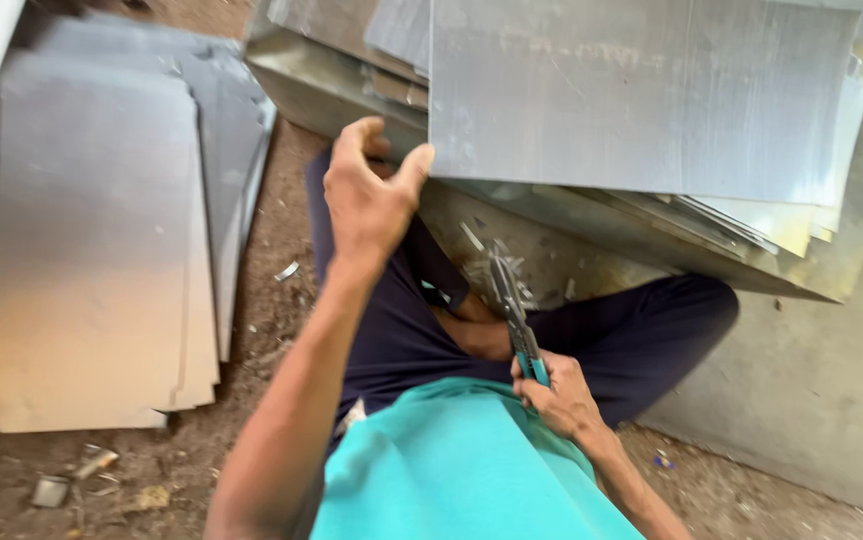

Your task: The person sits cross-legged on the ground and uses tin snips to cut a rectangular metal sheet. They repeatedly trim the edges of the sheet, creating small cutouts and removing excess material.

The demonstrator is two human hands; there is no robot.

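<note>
my left hand [370, 195] pinches the top metal sheet [642, 95] by its corner, lifting. my right hand [557, 392] grips tin snips [514, 312], held low. next, i judge, sheet toward blades.

My left hand's [370, 195] fingertips are hidden behind the metal sheet's [642, 95] corner. The snips' [514, 315] handles vanish inside my right hand [557, 395]. The sheet stack [102, 250] on the left is blurred, and scraps [72, 480] beside it are too small to identify.
</note>
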